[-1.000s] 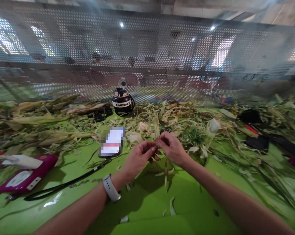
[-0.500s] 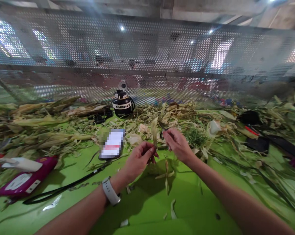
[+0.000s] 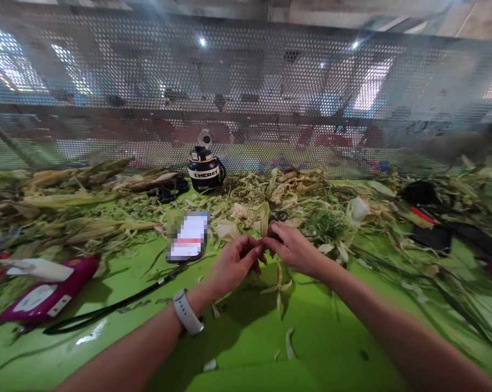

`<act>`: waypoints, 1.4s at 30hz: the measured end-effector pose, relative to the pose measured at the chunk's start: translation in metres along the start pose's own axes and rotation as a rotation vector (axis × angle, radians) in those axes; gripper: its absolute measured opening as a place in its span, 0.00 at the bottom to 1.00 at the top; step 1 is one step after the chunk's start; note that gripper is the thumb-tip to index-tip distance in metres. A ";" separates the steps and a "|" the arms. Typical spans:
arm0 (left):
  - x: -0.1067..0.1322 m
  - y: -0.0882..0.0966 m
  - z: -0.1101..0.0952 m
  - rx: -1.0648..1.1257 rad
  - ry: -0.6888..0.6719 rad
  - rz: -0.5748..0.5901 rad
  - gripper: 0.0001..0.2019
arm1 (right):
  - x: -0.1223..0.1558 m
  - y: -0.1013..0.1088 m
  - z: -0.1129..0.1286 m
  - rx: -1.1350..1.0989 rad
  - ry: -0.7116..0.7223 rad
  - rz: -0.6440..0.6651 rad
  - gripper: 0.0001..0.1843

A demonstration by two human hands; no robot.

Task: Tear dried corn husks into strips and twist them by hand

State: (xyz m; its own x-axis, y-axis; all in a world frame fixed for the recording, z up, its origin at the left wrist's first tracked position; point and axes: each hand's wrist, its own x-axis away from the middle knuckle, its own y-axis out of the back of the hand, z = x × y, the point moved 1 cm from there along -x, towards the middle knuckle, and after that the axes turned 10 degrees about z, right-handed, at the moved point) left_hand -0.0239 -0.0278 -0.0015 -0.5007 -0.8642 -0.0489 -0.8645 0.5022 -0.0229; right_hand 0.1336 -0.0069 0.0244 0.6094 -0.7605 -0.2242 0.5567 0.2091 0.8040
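My left hand [image 3: 234, 263] and my right hand [image 3: 290, 248] meet over a bright green table [image 3: 246, 348]. Both pinch a thin dried leaf strip [image 3: 264, 218] that sticks up between the fingertips. My left wrist wears a white watch [image 3: 186, 311]. Small leaf scraps [image 3: 279, 283] lie on the table just below my hands. A pair of scissors [image 3: 277, 215] lies right behind my right hand among the leaves.
Heaps of dried leaves and husks [image 3: 78, 212] cover the back of the table. A phone [image 3: 188, 237] with a black lanyard, a black jug [image 3: 205, 169], a magenta box [image 3: 45, 294] and dark tools [image 3: 429, 234] lie around. A perforated metal screen [image 3: 246, 98] closes off the back.
My right hand had drawn away from the left, dropping a leaf scrap on the table. It has now come back and grips the strip together with the left.
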 end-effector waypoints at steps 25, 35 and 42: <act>-0.004 0.005 0.005 0.001 0.068 0.047 0.13 | 0.002 0.023 -0.013 -0.099 -0.111 0.170 0.08; -0.003 0.004 0.004 -0.003 0.018 0.042 0.13 | 0.000 0.003 -0.005 -0.088 -0.096 0.267 0.11; -0.003 0.002 0.001 0.049 0.075 0.061 0.15 | 0.000 0.006 -0.004 0.085 -0.036 0.315 0.10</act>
State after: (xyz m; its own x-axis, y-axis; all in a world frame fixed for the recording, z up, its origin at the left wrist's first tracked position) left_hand -0.0244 -0.0239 -0.0023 -0.5557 -0.8311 0.0227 -0.8301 0.5530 -0.0714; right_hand 0.1393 -0.0032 0.0266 0.7232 -0.6879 0.0617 0.2936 0.3870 0.8741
